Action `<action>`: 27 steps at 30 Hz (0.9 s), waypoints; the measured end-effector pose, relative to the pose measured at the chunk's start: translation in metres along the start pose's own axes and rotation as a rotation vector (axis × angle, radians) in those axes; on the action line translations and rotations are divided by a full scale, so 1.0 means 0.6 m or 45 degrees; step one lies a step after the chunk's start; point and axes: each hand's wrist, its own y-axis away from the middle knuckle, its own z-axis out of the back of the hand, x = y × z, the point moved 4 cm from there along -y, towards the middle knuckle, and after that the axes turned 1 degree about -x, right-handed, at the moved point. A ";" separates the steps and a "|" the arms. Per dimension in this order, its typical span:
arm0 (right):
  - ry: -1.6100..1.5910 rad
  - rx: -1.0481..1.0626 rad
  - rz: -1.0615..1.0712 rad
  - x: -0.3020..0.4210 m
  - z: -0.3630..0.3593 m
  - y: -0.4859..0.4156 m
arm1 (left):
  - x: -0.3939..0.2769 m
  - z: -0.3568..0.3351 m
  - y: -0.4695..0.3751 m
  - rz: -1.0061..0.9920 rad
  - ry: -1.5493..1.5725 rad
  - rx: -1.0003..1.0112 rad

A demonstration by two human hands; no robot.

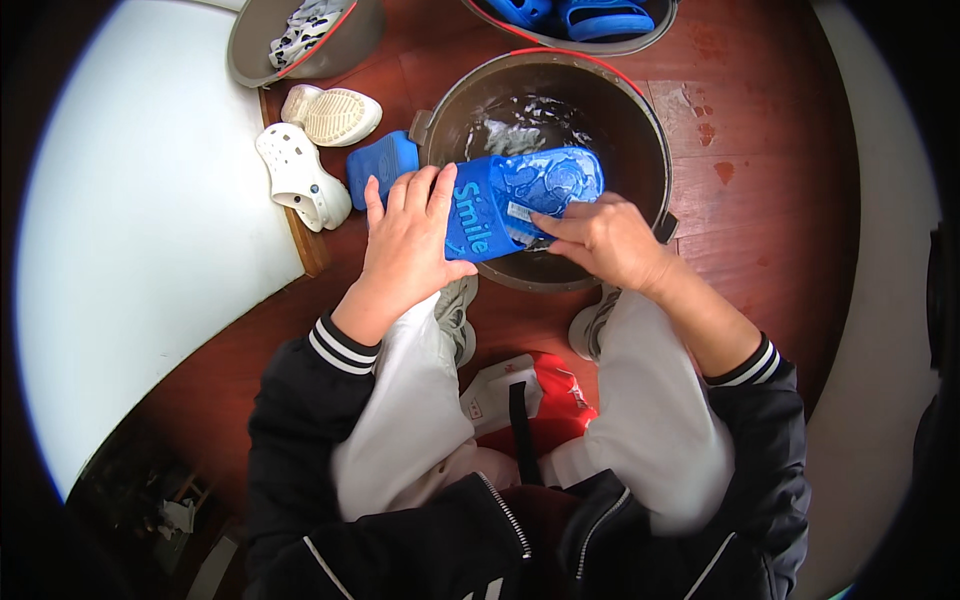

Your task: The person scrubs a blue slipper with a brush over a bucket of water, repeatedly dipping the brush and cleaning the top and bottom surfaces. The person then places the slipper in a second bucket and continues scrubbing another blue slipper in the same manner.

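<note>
My left hand grips a wet blue slide sandal by its raised-letter strap, over the near left part of a brown bucket with water in it. In my right hand is what looks like a small blue scrub brush with a barcode sticker and pale bristles. The brush is against the sandal's footbed near the strap, and my fingers hide part of it. Left of the bucket lies another blue slipper, partly behind my left hand.
Two white clogs lie at the left by a white panel. A tub with patterned cloth stands behind them. Another tub at the top holds blue clogs. Wet spots mark the wooden floor. A red-and-white bag lies between my legs.
</note>
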 end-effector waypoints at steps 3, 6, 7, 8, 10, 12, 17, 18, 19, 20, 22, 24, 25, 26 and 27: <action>0.175 -0.200 0.195 -0.001 -0.004 -0.009 | 0.008 -0.001 0.002 -0.008 0.032 -0.004; 0.084 -0.418 0.328 0.013 -0.016 -0.027 | 0.011 0.000 0.006 -0.036 0.068 -0.006; 0.120 -0.345 0.428 0.020 -0.023 -0.031 | 0.010 0.001 0.006 -0.053 0.075 -0.021; 0.203 -0.280 0.449 0.017 -0.023 -0.034 | 0.012 0.002 0.008 -0.053 0.033 -0.020; 0.326 -0.208 0.609 0.014 -0.015 -0.032 | 0.014 0.002 0.009 -0.059 0.038 -0.002; 0.354 -0.274 0.411 -0.018 0.015 -0.027 | 0.018 0.003 0.009 -0.052 0.034 0.012; 0.421 -0.325 0.358 -0.049 0.039 -0.016 | 0.021 -0.003 0.005 -0.075 0.046 0.002; 0.431 -0.296 0.396 -0.041 0.030 -0.022 | 0.020 -0.003 0.004 -0.086 0.049 -0.008; 0.435 -0.294 0.483 -0.024 0.024 -0.031 | 0.019 -0.005 0.004 -0.083 0.045 0.011; 0.467 -0.212 0.577 -0.016 0.013 -0.036 | 0.019 -0.005 0.004 -0.081 0.040 0.018; 0.425 -0.266 0.508 -0.020 0.017 -0.044 | 0.020 -0.003 0.005 -0.079 0.029 0.025; 0.402 -0.288 0.335 -0.045 0.029 -0.042 | 0.022 -0.003 0.007 -0.066 0.025 0.043; 0.395 -0.399 0.311 -0.055 0.042 -0.036 | 0.023 -0.004 0.008 -0.059 0.036 0.050; 0.423 -0.420 0.337 -0.056 0.042 -0.033 | 0.023 -0.004 0.008 -0.073 0.037 0.026; 0.424 -0.496 0.330 -0.058 0.052 -0.028 | 0.023 -0.006 0.009 -0.077 0.044 0.027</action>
